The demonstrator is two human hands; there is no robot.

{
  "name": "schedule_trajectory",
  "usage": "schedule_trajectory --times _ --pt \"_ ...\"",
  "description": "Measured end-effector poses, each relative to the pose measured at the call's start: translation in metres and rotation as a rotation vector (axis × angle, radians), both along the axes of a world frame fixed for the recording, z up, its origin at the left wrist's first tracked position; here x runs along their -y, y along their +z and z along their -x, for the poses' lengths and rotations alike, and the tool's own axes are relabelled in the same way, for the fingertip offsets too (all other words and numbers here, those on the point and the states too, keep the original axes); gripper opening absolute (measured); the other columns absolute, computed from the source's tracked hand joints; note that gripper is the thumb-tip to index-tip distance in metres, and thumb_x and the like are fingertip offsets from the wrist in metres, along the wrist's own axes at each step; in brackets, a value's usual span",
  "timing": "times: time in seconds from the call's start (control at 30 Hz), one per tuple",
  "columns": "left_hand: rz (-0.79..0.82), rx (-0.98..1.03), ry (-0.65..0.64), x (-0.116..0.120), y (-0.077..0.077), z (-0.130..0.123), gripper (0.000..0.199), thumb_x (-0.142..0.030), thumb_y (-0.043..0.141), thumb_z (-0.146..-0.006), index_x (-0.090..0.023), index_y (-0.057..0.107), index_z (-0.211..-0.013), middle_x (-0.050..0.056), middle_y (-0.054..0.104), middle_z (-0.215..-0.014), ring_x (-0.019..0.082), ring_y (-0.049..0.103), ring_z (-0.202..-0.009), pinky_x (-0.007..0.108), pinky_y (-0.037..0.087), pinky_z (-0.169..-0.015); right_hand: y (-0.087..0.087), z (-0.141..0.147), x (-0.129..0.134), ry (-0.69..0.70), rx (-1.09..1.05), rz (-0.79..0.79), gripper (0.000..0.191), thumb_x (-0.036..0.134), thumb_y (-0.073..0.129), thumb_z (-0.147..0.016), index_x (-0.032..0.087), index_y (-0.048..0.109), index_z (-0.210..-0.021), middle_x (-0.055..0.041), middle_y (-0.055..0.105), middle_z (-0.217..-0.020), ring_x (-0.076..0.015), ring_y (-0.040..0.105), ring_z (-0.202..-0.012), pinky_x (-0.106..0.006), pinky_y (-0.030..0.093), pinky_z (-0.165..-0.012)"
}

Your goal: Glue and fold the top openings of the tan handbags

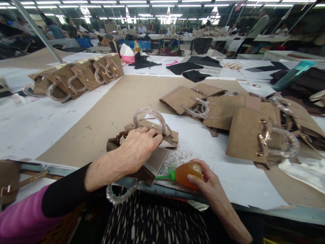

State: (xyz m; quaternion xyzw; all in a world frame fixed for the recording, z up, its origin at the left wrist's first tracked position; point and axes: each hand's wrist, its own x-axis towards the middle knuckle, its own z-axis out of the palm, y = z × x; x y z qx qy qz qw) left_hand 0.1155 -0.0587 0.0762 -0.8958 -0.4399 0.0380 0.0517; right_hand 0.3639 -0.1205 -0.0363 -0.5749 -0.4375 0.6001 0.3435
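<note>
A tan handbag (173, 138) lies at the table's front edge, its clear-wrapped handles (149, 112) sticking out, one away from me and one over the edge. My left hand (138, 145) is closed over the bag's upper part, fingers curled and the fingertips partly hidden. In my right hand (207, 179) is a squeeze bottle (186, 172) of amber liquid, lying on its side. Its green nozzle (165, 177) points left, close to the bag's lower right side; whether the tip touches the bag I cannot tell.
Several tan handbags (246, 135) lie piled on the right, and more stand in a row (83, 76) at the far left. Black fabric pieces (189, 67), a pink container (127, 58) and a second bottle (137, 46) are farther back. People work in the background.
</note>
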Motion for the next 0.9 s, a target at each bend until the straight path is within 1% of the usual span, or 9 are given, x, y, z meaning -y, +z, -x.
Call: schedule_trajectory --times 0.13,0.27,0.4,0.57,0.67,0.77,0.9 --pt "-0.014 0.001 0.003 -0.001 -0.001 0.0 0.011 -0.017 0.049 -0.085 -0.016 0.056 -0.093 0.007 0.063 -0.09 0.025 0.059 -0.082 0.035 0.047 -0.064 0.001 -0.001 0.005 0.035 -0.043 0.01 0.047 0.043 0.071 -0.071 0.023 0.051 -0.108 -0.0016 0.062 -0.084 -0.0193 0.056 -0.065 -0.023 0.045 -0.041" --pt "-0.017 0.004 -0.001 0.0 -0.002 -0.001 0.012 -0.016 0.048 -0.086 -0.015 0.056 -0.093 0.007 0.063 -0.09 0.024 0.059 -0.082 0.034 0.047 -0.065 0.0 -0.003 0.007 -0.047 -0.047 -0.004 0.045 0.045 0.069 -0.074 0.022 0.051 -0.108 -0.0012 0.063 -0.083 -0.0141 0.051 -0.053 -0.022 0.042 -0.041" --pt "-0.013 0.006 0.0 -0.001 -0.003 -0.001 0.012 -0.016 0.049 -0.085 -0.015 0.056 -0.094 0.008 0.063 -0.091 0.024 0.059 -0.083 0.034 0.047 -0.066 -0.001 -0.004 0.007 -0.056 -0.047 0.011 0.046 0.047 0.069 -0.075 0.02 0.051 -0.107 -0.0015 0.063 -0.081 -0.0107 0.046 -0.045 -0.023 0.04 -0.04" --pt "-0.014 0.003 -0.004 -0.001 -0.003 -0.001 0.014 -0.015 0.049 -0.085 -0.015 0.056 -0.097 0.008 0.063 -0.092 0.024 0.059 -0.085 0.035 0.048 -0.068 0.001 0.002 0.01 -0.061 -0.07 0.02 0.046 0.049 0.07 -0.072 0.02 0.053 -0.104 -0.0008 0.062 -0.073 -0.0128 0.048 -0.046 -0.022 0.038 -0.038" --pt "-0.007 0.0 -0.006 0.0 -0.002 -0.001 0.012 -0.015 0.048 -0.085 -0.015 0.056 -0.093 0.007 0.063 -0.09 0.024 0.059 -0.083 0.034 0.048 -0.066 0.005 0.002 0.011 -0.068 -0.069 0.034 0.047 0.049 0.069 -0.072 0.019 0.053 -0.104 -0.0004 0.062 -0.069 -0.0142 0.049 -0.046 -0.022 0.037 -0.037" --pt "-0.007 0.001 -0.009 0.001 -0.001 -0.001 0.009 -0.015 0.049 -0.084 -0.016 0.056 -0.091 0.007 0.062 -0.089 0.024 0.059 -0.082 0.035 0.048 -0.065 0.008 0.0 0.011 -0.05 -0.066 0.04 0.043 0.048 0.067 -0.073 0.019 0.054 -0.101 0.0 0.061 -0.063 -0.0163 0.052 -0.047 -0.022 0.036 -0.037" --pt "-0.009 0.001 -0.009 0.0 -0.002 -0.001 0.01 -0.014 0.05 -0.084 -0.016 0.056 -0.091 0.007 0.062 -0.09 0.024 0.059 -0.083 0.034 0.048 -0.066 0.009 -0.001 0.009 -0.073 -0.027 0.033 0.04 0.049 0.067 -0.073 0.02 0.056 -0.098 0.0002 0.061 -0.066 -0.0141 0.048 -0.042 -0.024 0.036 -0.039"
